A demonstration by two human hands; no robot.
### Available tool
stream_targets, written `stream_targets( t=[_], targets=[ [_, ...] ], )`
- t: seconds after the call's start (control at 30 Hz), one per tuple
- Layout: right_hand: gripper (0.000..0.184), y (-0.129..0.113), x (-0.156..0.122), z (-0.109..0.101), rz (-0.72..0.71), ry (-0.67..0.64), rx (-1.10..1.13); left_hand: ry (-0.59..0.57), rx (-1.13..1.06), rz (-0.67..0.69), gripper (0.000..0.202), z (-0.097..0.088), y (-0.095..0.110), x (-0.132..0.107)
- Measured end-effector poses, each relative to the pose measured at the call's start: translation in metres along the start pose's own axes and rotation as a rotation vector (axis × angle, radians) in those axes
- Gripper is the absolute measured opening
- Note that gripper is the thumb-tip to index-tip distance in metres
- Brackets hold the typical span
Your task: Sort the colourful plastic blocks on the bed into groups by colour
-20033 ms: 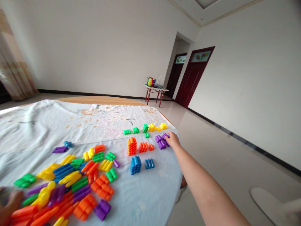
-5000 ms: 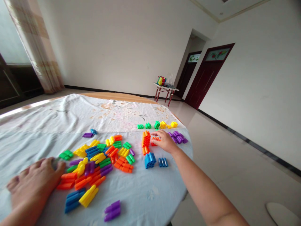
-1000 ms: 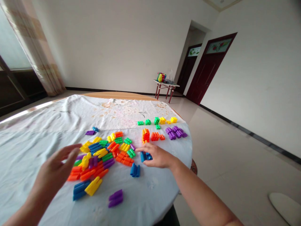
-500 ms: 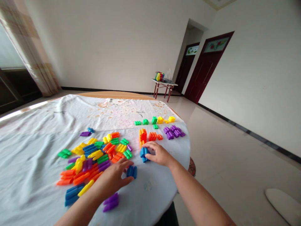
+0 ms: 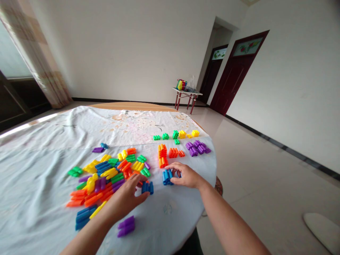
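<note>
1. My left hand (image 5: 126,196) grips a small blue piece (image 5: 147,188), thumb on the near side and fingers on the far side. The hold presumably suits its joined tubes, which offer little else to pinch.
2. My right hand (image 5: 187,176) is curved round a blue stack (image 5: 167,177), thumb against it. I cannot tell whether the fingers press on it; I judge the hand is placed to steady it.
3. The two blue items are near each other but apart, toward the right side of the cloth (image 5: 159,230).
4. Sets beyond my right hand appear grouped by colour: an orange stack (image 5: 162,156) just behind the blue one, an orange row (image 5: 174,153) beside that, a purple cluster (image 5: 196,148) to the right, and green blocks (image 5: 165,136) and yellow blocks (image 5: 195,133) in the back line.
5. A mixed heap (image 5: 109,173) lies left of my hands. My left hand and forearm hide part of its near edge.
6. A purple pair (image 5: 126,225) lies beside that forearm, on the near side.
7. Obstruction noted: the orange stack is close to my right fingertips, leaving little room behind.
8. A bag (image 5: 181,84) rests on a side table (image 5: 196,93), well apart from the work.
</note>
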State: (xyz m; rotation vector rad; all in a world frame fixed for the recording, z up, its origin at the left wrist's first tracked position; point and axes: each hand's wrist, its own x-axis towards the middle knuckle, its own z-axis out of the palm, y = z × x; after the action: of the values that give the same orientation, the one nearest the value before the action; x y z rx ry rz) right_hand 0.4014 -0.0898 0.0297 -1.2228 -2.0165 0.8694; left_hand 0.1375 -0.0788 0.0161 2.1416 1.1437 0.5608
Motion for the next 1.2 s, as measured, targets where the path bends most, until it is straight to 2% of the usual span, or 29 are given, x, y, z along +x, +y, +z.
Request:
stream_targets(
  t=[0.23,0.4,0.6,0.73,0.97,1.07,1.2],
  targets=[
    [0.045,-0.002,-0.001,-0.003,-0.044,0.045,-0.037,0.036,0.05,0.039,0.038,0.005,0.008,0.001],
    [0.047,-0.002,-0.008,0.0,-0.102,0.015,-0.048,0.042,0.07,0.011,0.043,0.016,0.015,-0.002],
    [0.056,0.003,-0.006,0.005,-0.082,0.02,-0.076,0.097,0.093,0.009,0.047,0.024,0.022,-0.003],
    [0.058,0.003,0.0,0.003,-0.076,0.032,-0.108,0.136,0.061,0.05,0.05,0.035,0.025,-0.001],
    [0.057,0.006,0.005,0.0,-0.072,0.022,-0.141,0.148,0.031,0.039,0.061,0.053,0.033,0.004],
    [0.057,0.005,0.004,-0.001,-0.077,0.02,-0.149,0.184,0.046,0.014,0.058,0.057,0.041,0.004],
    [0.062,0.001,0.0,-0.003,-0.079,0.071,-0.15,0.242,0.064,-0.02,0.042,0.058,0.054,0.003]
  ],
)
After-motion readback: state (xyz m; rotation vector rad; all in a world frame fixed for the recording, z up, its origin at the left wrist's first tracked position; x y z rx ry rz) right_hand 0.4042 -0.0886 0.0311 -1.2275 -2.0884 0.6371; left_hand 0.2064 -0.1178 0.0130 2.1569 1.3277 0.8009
